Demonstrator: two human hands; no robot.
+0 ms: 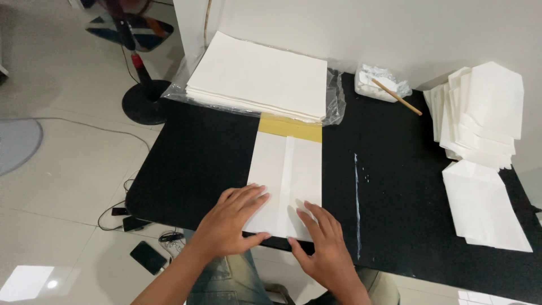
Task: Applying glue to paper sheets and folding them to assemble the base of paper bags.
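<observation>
Left hand and right hand flat, fingers spread, on folded white paper, hiding its near edge, long axis pointing away across black tabletop.

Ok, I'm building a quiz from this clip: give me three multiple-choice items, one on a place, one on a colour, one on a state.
1. Where is the stack of flat sheets?
A far edge of the table
B on the floor
C under the hands

2. What colour is the table?
A white
B black
C yellow

3. How do the left hand and right hand meet the folded paper?
A gripping it aloft
B pressed flat on it
C apart from it

Key: A, it lies beyond the folded paper; B, the top is black; B, both palms rest on it.
</observation>
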